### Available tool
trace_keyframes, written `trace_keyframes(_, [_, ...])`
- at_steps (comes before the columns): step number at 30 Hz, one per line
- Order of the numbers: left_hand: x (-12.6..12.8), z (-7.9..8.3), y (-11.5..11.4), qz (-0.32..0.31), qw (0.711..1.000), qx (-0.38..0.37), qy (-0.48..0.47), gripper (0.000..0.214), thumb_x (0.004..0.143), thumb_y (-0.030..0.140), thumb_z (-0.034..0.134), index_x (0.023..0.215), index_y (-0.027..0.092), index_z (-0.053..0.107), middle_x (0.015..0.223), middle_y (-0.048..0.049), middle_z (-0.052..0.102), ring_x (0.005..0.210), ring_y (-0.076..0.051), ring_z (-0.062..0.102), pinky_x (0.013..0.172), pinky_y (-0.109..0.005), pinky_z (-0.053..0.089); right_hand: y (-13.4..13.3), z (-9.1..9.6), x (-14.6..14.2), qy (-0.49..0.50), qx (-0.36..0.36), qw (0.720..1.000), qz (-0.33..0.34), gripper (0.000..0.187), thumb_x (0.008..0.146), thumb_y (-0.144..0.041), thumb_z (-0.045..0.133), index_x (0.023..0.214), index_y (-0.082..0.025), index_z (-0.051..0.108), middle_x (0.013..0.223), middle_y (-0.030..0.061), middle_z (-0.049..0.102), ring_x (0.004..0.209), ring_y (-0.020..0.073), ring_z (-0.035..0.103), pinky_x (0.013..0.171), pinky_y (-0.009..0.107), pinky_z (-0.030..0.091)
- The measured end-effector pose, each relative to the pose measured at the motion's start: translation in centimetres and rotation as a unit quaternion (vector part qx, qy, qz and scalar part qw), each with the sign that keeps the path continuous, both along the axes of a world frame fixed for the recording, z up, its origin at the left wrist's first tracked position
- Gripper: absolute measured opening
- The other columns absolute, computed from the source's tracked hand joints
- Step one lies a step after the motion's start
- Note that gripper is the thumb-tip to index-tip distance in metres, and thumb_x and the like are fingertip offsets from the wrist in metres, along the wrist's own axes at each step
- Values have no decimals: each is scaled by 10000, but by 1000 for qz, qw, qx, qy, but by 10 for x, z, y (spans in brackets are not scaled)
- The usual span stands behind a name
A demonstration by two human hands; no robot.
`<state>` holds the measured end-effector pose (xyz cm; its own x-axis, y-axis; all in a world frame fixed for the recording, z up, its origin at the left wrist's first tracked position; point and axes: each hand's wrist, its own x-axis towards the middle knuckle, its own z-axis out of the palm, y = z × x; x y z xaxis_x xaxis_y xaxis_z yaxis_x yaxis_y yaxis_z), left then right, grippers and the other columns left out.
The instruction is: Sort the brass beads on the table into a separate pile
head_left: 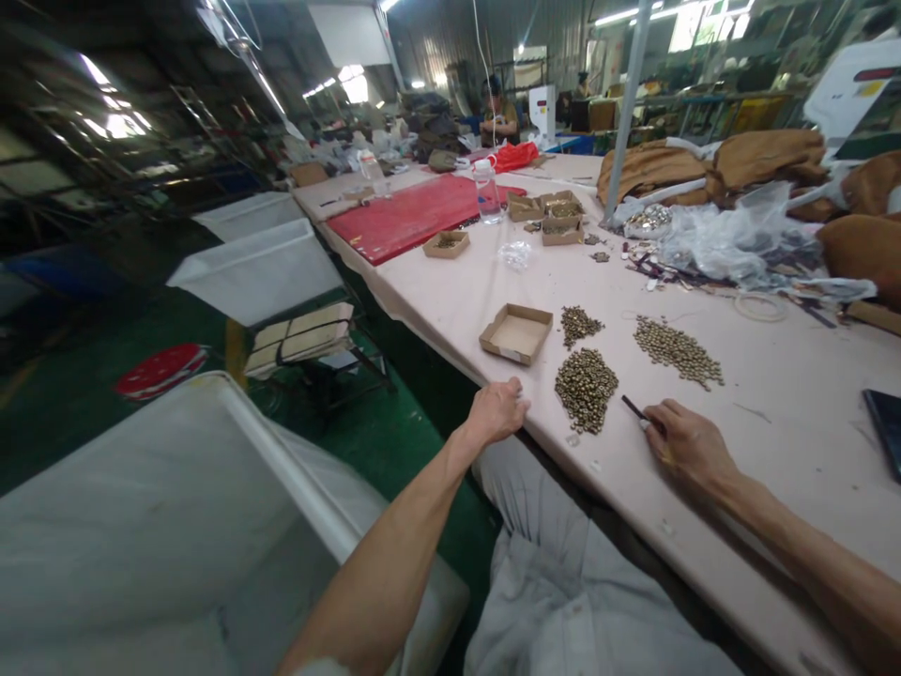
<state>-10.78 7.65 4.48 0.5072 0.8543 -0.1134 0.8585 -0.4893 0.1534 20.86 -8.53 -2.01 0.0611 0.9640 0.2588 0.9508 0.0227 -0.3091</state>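
My right hand (688,445) rests on the table, its fingers pinching a thin dark stick (634,407) that points toward the metal pieces. Just left of the stick lies a dense pile of small bronze-coloured metal studs (586,390). A smaller stud pile (580,325) sits behind it, and a flatter, spread-out group of studs (677,351) lies to the right. At the table's near edge my left hand (498,410) is closed with curled fingers; whatever it may hold is hidden. An open shallow cardboard box (519,330) stands just beyond that hand.
Small boxes with metal parts (561,229) and a clear bottle (487,192) stand farther back, near a red sheet (422,214). Plastic bags (750,239) and brown fabric pieces (767,161) lie right. A phone-like dark object (884,427) is at far right. White bins (260,268) stand left.
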Motion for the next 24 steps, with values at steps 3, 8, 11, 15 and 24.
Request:
trace_keyframes(3, [0,1,-2,2,1000,0,3,376,935,445,523,1216,204,589,1057,-113,729,1075,-271,674,930,-361,487,-10,0,-13,33,20,999,1,283,905,-303,461,1047,-189,678,895,74,638,756,182,572,689,292,416])
trace_keyframes(8, [0,0,-4,2,1000,5,-1,351,936,431,523,1201,211,591,1089,-101,726,1037,-242,680,908,-337,492,-27,7,-50,63,29,993,94,285,925,-279,445,1046,-186,686,895,80,630,766,171,568,717,276,434])
trace_keyframes(11, [0,0,-4,4,1000,7,-2,347,937,432,520,1198,215,590,1083,-96,727,1039,-246,679,904,-338,491,-31,8,-68,55,24,992,113,279,919,-264,450,1044,-187,687,903,81,633,785,170,570,731,272,432])
trace_keyframes(15, [0,2,-6,9,1000,11,1,359,938,440,519,1206,212,590,1087,-102,725,1045,-255,679,905,-345,489,-24,6,-74,39,26,995,90,263,926,-265,444,1002,-183,683,893,73,629,782,167,572,727,268,425])
trace_keyframes(24, [-2,5,-3,-2,1000,16,0,342,937,437,522,1186,216,599,1065,-96,738,1027,-244,689,890,-331,493,-23,3,-59,37,28,998,36,255,922,-261,445,1016,-191,672,893,68,629,776,170,571,727,274,421])
